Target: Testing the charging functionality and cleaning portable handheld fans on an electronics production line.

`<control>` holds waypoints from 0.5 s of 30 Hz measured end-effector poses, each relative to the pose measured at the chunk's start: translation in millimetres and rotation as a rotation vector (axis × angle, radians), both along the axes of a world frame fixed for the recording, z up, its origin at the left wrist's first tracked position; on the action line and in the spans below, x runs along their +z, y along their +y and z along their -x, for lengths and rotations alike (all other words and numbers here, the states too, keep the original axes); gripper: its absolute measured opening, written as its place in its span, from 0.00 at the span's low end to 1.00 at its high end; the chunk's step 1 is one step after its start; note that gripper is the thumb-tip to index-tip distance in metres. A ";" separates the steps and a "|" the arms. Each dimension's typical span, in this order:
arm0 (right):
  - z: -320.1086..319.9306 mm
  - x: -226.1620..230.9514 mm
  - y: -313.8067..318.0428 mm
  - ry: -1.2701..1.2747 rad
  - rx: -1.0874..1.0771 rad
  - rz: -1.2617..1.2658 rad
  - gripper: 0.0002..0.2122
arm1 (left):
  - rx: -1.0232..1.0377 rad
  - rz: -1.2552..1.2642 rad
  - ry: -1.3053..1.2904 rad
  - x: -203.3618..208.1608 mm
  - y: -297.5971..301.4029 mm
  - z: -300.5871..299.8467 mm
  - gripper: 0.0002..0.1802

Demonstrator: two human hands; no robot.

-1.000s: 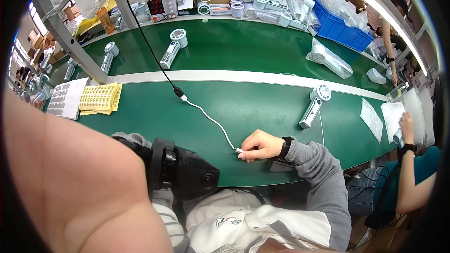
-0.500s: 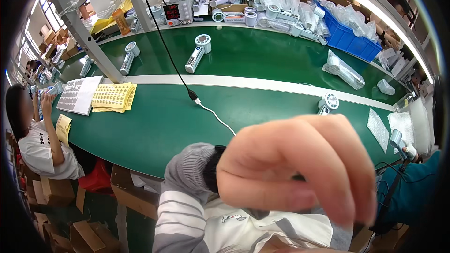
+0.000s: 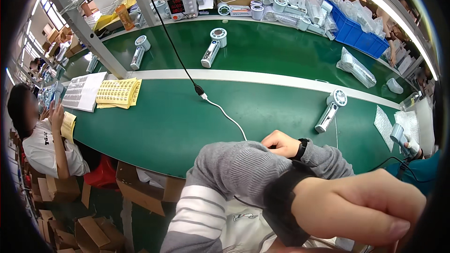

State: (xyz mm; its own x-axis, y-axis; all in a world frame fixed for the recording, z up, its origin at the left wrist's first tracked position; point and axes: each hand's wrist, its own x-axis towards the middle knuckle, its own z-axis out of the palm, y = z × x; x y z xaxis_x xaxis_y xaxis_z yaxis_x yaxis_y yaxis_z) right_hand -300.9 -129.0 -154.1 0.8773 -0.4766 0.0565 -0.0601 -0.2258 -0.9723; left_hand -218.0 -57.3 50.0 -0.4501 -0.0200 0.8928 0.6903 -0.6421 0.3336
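My left hand [image 3: 358,208] is large and close at the lower right, its arm reaching across my body. Its thumb and fingers are pressed together; whatever they hold is hidden. My right hand [image 3: 283,144] rests by the near table edge with curled fingers, partly covered by my left sleeve [image 3: 239,166]. A small dark bit shows under its fingers, too hidden to name. A white cable [image 3: 227,115] runs from a black connector [image 3: 198,90] toward that hand and passes out of sight behind the sleeve. A white handheld fan [image 3: 330,111] lies beyond my right hand.
More handheld fans [image 3: 214,47] lie on the far green bench [image 3: 276,47]. A power supply [image 3: 177,7] stands at the back, near a blue crate [image 3: 358,37] of bagged items. Yellow label sheets [image 3: 117,93] lie left, near a seated co-worker [image 3: 51,145]. Bubble wrap [image 3: 383,126] lies right.
My left hand has swung right and down from the middle of the view. My right hand and the whole near fan have come into sight. The view has shifted slightly.
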 end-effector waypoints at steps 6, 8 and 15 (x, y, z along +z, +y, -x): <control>-5.7 -0.7 0.4 -0.055 -0.054 -0.027 0.14 | -0.054 -0.024 -0.096 -19.1 5.0 7.4 0.19; -4.0 1.3 -1.3 -0.002 -0.016 -0.015 0.13 | 0.040 0.044 -0.041 -29.4 1.5 9.5 0.16; -5.6 2.2 0.0 0.034 0.001 -0.066 0.13 | 0.397 0.280 -0.323 -73.0 -36.0 -33.4 0.09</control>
State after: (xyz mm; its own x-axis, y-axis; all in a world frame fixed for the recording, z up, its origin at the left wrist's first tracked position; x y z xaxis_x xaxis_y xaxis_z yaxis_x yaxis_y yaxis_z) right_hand -295.3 -129.0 -152.0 0.8788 -0.4771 -0.0045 -0.0927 -0.1615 -0.9825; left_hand -184.6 -93.3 -23.0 -0.7069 -0.0257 0.7069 0.6949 -0.2119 0.6872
